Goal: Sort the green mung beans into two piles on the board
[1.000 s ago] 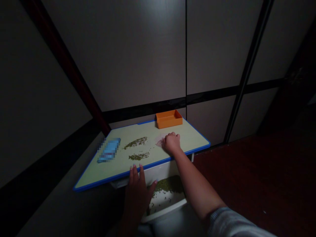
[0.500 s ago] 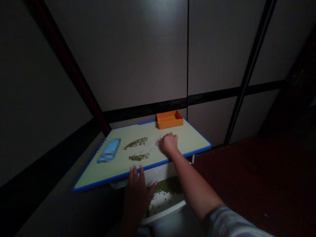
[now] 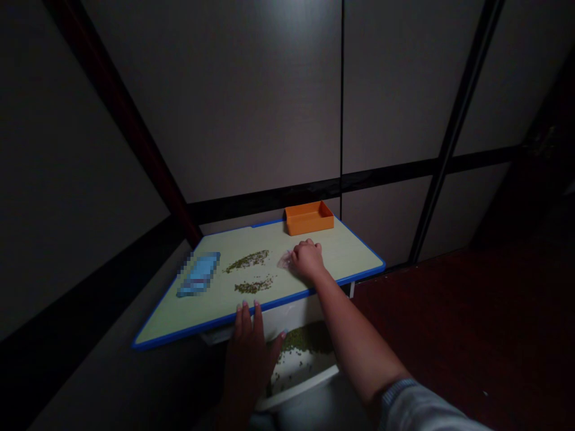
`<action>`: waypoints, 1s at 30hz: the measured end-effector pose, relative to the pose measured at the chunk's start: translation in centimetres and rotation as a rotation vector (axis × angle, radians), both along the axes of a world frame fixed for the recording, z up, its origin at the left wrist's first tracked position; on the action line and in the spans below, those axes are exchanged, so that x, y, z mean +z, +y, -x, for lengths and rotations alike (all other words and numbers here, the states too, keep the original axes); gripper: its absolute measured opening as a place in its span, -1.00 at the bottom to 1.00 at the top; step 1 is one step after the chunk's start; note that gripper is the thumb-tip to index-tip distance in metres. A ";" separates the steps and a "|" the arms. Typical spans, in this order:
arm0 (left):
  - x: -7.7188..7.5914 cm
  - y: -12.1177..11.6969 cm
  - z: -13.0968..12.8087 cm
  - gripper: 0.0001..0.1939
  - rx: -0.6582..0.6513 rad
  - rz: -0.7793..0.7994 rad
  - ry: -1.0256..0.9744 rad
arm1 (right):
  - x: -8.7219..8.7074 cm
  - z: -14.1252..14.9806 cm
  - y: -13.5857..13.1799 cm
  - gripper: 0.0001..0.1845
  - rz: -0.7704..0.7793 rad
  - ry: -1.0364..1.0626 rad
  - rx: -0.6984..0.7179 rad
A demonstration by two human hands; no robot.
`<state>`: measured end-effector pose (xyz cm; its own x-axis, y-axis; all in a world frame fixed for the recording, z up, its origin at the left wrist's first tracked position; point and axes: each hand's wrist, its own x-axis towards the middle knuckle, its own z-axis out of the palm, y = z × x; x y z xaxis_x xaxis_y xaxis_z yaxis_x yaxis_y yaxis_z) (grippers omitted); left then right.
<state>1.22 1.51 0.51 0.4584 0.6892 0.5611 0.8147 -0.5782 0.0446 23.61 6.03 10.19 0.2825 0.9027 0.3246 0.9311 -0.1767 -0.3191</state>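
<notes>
On the tabletop [image 3: 215, 317], pale with a blue rim, my right hand [image 3: 307, 260] is closed around what looks like a small clear plastic bag [image 3: 284, 261]; its crumpled end sticks out to the left of my fingers. Two patches of small green beans lie to the left, a farther patch [image 3: 250, 260] and a nearer patch [image 3: 253, 287]. My left hand [image 3: 249, 344] is open, with spread fingertips at the table's front edge. Below that edge, a white drawer-like container [image 3: 303, 382] holds more green beans [image 3: 309, 338], partly covered by my right forearm.
An orange open box [image 3: 311, 224] stands at the table's back edge. A blue item [image 3: 200, 273], blurred by pixels, lies at the left side. Behind the table rises a grey panelled wall [image 3: 260, 108]. Dark red floor [image 3: 431, 335] extends to the right.
My right hand has shifted very slightly, and a little more of the clear plastic shows to its left. My left hand stays in place.
</notes>
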 end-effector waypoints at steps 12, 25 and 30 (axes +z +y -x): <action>0.2 -0.3 -0.1 -0.24 0.018 -0.008 0.024 | -1.1 3.2 2.4 -0.65 -0.031 -0.061 0.077; 0.2 -0.4 -0.1 -0.24 0.011 0.006 0.014 | 0.5 0.5 -0.8 -0.69 0.107 0.005 0.179; 0.3 -0.3 0.0 -0.23 0.010 0.015 0.010 | 0.3 -0.7 -1.2 -0.69 0.123 0.008 0.140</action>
<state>1.24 1.20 0.79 0.4569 0.7024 0.5458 0.8210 -0.5692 0.0451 24.36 4.85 10.46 0.1535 0.9661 0.2076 0.9468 -0.0836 -0.3109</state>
